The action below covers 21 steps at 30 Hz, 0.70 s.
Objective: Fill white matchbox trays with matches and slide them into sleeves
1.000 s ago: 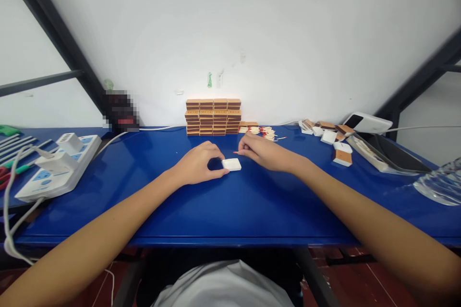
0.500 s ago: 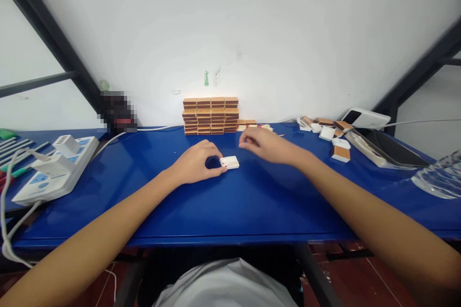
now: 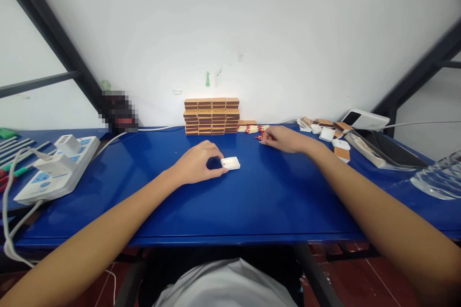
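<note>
My left hand [image 3: 201, 164] rests on the blue table and grips the end of a small white matchbox tray [image 3: 231, 163] between thumb and fingers. A trace of red shows inside the tray by the fingertips. Farther back and to the right, my right hand [image 3: 283, 139] is closed in a pinch at the near edge of a pile of red-tipped matches [image 3: 252, 128]. Red heads show at its fingertips, though how many matches lie between them is hidden.
Stacked brown matchboxes [image 3: 212, 117] stand against the wall. Loose sleeves and white trays [image 3: 327, 133] lie at the right, beside a white device [image 3: 365, 119] and a black-topped item [image 3: 392, 148]. A power strip [image 3: 59, 172] with cables occupies the left. The table's front edge [image 3: 230, 239] runs close to me.
My right hand has moved right and slightly back, from near the tray to the matches, uncovering more of the pile. My left hand stays in place, holding the tray.
</note>
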Each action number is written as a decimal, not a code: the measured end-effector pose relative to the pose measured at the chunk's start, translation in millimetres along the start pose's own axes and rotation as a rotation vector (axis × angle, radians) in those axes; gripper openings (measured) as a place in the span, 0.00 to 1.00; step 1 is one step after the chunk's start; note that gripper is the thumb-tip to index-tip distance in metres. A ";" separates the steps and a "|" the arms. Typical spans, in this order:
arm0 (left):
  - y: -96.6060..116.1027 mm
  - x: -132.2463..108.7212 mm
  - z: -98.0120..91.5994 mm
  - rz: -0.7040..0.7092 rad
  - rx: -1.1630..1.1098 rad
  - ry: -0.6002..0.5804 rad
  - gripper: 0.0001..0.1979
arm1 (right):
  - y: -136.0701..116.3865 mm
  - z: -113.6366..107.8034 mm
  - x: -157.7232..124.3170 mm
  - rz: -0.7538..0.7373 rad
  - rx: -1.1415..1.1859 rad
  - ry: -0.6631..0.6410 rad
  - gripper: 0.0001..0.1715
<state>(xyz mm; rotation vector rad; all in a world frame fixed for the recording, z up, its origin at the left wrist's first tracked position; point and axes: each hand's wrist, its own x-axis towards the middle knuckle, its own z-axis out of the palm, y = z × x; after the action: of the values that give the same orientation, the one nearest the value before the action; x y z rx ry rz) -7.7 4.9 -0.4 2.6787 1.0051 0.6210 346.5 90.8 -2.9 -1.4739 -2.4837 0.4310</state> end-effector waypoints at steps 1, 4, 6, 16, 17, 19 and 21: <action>-0.2 -0.1 0.3 0.001 0.002 0.002 0.15 | 1.0 -3.6 -1.4 0.002 -0.013 0.024 0.25; -0.2 -0.4 0.9 0.001 0.005 0.001 0.15 | 15.4 -20.3 -6.8 0.075 -0.056 0.166 0.18; 0.4 -0.4 0.9 0.002 0.004 -0.004 0.15 | 33.4 -30.8 -9.4 0.143 -0.067 0.247 0.15; 2.5 0.1 -1.0 -0.005 0.006 -0.022 0.16 | 81.6 -31.9 -5.7 0.172 -0.122 0.154 0.13; 2.5 0.1 -0.9 -0.003 0.005 -0.020 0.16 | 79.8 -30.7 -5.0 0.163 -0.128 0.152 0.13; 2.3 0.0 -0.5 -0.005 0.004 -0.023 0.16 | 75.9 -28.0 -3.7 0.156 -0.145 0.164 0.13; 2.2 -0.1 -0.3 -0.014 0.007 -0.032 0.16 | 73.2 -25.1 -2.7 0.160 -0.163 0.159 0.11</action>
<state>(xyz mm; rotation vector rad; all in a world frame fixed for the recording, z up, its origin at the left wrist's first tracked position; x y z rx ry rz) -6.6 3.2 0.6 2.6767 1.0191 0.5707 415.9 125.0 -5.9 -1.7042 -2.3332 0.1333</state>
